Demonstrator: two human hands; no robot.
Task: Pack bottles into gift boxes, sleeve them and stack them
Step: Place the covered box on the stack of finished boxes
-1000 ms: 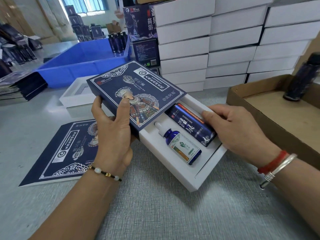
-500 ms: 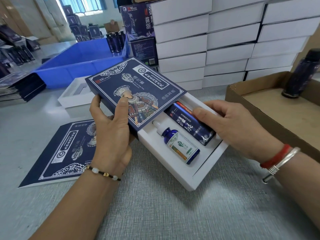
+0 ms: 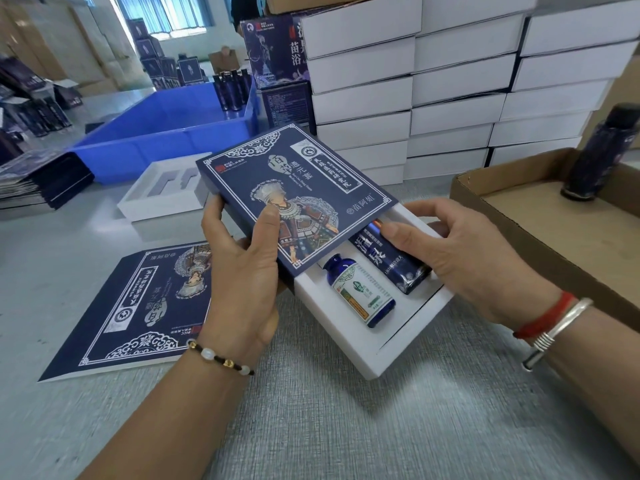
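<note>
Sleeving in progress: left hand (image 3: 242,271) has its grip clamped on the navy sleeve (image 3: 294,199), thumb on top, fingers under. Right hand (image 3: 460,258) grips the far long edge of the white tray (image 3: 349,337), thumb resting on the dark blue bottle (image 3: 388,261). The small dropper bottle (image 3: 360,292) lies beside it, both necks already under the sleeve. Tray's long axis matches the sleeve's, running from near-right up to far-left, so the likely move is a straight push along that line. About half the tray is still exposed. Tabletop is grey and textured. A flat spare sleeve (image 3: 138,306) lies to the left, stacked white boxes (image 3: 450,98) sit along the far edge, and a cardboard tray (image 3: 554,237) sits at right.
</note>
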